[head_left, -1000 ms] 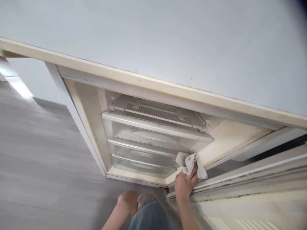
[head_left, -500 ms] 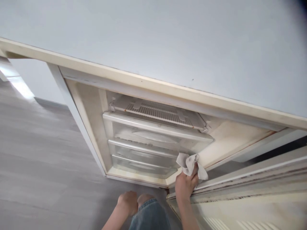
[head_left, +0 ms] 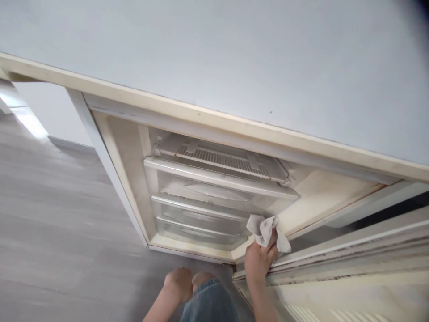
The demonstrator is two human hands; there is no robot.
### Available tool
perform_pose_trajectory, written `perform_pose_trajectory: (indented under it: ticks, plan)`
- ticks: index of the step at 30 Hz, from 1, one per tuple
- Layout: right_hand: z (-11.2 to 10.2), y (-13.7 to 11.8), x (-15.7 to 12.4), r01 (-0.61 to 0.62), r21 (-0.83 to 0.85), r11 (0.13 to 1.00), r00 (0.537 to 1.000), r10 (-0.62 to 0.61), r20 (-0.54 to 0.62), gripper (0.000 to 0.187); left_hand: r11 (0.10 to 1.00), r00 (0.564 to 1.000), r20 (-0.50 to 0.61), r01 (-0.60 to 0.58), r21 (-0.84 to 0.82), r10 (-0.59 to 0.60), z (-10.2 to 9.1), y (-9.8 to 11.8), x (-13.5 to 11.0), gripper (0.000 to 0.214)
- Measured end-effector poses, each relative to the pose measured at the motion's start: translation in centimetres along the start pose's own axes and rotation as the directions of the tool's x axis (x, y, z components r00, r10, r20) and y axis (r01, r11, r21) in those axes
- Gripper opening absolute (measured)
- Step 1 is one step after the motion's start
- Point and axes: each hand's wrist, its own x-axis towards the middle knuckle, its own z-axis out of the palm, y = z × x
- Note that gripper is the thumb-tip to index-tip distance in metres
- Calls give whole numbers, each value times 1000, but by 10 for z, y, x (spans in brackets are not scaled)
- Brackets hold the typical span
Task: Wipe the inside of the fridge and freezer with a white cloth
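Note:
My right hand [head_left: 260, 258] is closed on a crumpled white cloth [head_left: 266, 230] with grey smudges. It is near the lower right inner edge of an open freezer compartment [head_left: 328, 188], beside the open door [head_left: 351, 264]. Whether the cloth touches the wall cannot be made out. My left hand [head_left: 179, 284] is curled into a fist by my bare knee, low in the view; its fingertips are hidden, so anything inside does not show. Stacked clear-fronted drawers [head_left: 214, 192] fill the compartment below a white ribbed grille [head_left: 223, 158].
A large pale top surface [head_left: 214, 58] with a yellowed edge overhangs the compartment. Dark grime lines the door's seal [head_left: 318, 278]. Grey wood-look floor [head_left: 60, 232] spreads on the left, with a white panel [head_left: 55, 112] beyond. My knee in denim [head_left: 209, 304] is between my hands.

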Motion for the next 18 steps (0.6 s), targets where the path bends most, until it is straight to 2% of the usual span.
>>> perform_pose_trajectory:
  ticks: [9,18]
  plan:
    - [-2,0,-1,29,-54,998,999,-28,18,48,1000,1000,-9,-10,-2,10,2,-2,2,32]
    - [1,-1,-4,70,-141,988,995,-80,-63,45,1000,1000,-24,-15,-16,15,4,-2,4,39]
